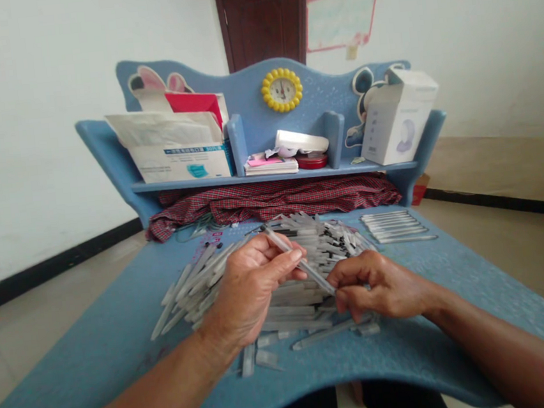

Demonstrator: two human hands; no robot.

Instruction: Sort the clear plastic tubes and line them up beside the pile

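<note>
My left hand (260,276) pinches a clear pen barrel (313,273) with a dark upper end between thumb and fingers. The barrel slants down to the right. At its lower end my right hand (376,284) is closed, with thumb and forefinger on the tip; whether a small part is in those fingers too is hidden. Beneath both hands lies a heap of translucent pen parts (301,310), some with black ends. Several longer pen barrels (184,296) lie on the left of the heap. A few short clear caps (267,358) are near the front.
A row of pens (394,226) lies on the blue desk (475,313) at the right. Behind the heap is a bunched checked cloth (271,199). The desk's shelf holds a mask box (181,162), a white carton (396,118) and a red tin (313,161).
</note>
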